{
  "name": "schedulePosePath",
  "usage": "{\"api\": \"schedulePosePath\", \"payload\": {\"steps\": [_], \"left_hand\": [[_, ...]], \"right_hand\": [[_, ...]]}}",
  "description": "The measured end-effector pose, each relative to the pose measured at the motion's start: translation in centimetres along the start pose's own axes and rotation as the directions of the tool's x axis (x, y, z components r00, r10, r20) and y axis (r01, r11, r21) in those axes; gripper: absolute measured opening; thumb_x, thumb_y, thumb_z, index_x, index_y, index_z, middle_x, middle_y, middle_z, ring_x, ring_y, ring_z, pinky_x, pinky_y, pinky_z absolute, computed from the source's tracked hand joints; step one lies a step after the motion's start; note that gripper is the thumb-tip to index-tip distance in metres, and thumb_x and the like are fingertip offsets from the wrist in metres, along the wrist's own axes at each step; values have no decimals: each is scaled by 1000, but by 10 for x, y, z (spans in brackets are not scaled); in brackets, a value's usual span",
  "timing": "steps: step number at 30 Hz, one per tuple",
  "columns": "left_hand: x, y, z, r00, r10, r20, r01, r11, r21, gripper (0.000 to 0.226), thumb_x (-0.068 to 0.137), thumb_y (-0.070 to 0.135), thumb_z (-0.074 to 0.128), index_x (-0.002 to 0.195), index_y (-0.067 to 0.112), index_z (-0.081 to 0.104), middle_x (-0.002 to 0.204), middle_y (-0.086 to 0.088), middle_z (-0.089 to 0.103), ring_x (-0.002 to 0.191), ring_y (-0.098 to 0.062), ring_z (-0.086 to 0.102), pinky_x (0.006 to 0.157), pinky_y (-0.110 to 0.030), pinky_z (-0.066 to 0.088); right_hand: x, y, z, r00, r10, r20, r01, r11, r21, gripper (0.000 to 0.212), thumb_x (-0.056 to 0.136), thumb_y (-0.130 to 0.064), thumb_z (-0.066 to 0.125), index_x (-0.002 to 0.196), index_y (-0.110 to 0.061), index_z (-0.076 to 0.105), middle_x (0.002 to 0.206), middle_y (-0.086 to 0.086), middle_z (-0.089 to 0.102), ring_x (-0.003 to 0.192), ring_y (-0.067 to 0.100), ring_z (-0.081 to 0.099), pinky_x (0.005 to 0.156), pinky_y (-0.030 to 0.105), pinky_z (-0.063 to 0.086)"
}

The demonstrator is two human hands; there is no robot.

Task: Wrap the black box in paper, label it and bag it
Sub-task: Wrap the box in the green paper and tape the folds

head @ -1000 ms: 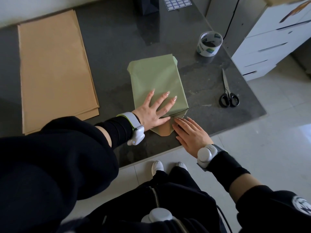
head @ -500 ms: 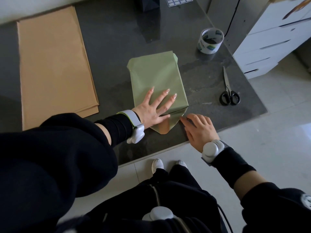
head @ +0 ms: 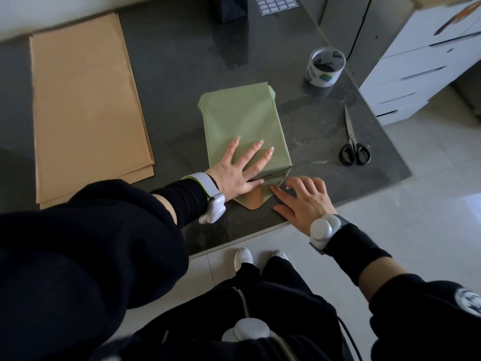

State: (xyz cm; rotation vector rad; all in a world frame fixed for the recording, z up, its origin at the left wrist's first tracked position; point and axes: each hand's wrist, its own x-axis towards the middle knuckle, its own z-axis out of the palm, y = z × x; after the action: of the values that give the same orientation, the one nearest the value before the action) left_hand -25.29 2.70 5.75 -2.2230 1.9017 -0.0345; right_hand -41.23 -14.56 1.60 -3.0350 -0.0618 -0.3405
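The box is fully covered by green paper and lies in the middle of the dark table; no black shows. My left hand presses flat on its near end, fingers spread. The near paper flap sticks out toward the table edge, folded to a point. My right hand rests on the table just right of that flap, fingers apart, forefinger touching the flap's right fold. A label sheet lies at the far edge beside a black bag.
A stack of brown paper sheets covers the table's left side. A tape roll stands at the right rear and black-handled scissors lie near the right edge. White drawers stand beyond the table.
My right hand slid from the flap's tip out to the right, then came back to touch the flap's right fold. My left hand stayed pressed on the parcel.
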Motion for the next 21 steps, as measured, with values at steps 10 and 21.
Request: {"api": "schedulePosePath", "payload": {"steps": [10,21], "left_hand": [[-3,0,3,993,56,108,-93,918,387,62,95,28,52,147,35,19,145,-28,-25,136,-55,-12,103,-74,11],[-1,-3,8,998,54,7,-52,913,405,50,93,37,55,141,35,39,150,-27,-11,136,-53,-7,102,-71,23]], "right_hand": [[-21,-38,5,986,-157,-47,158,987,15,49,93,-55,35,120,-25,63,116,4,45,105,26,45,96,49,31],[28,-60,-1,985,-170,2,170,984,-59,44,83,-45,40,117,-29,64,90,0,58,80,22,49,70,33,38]]}}
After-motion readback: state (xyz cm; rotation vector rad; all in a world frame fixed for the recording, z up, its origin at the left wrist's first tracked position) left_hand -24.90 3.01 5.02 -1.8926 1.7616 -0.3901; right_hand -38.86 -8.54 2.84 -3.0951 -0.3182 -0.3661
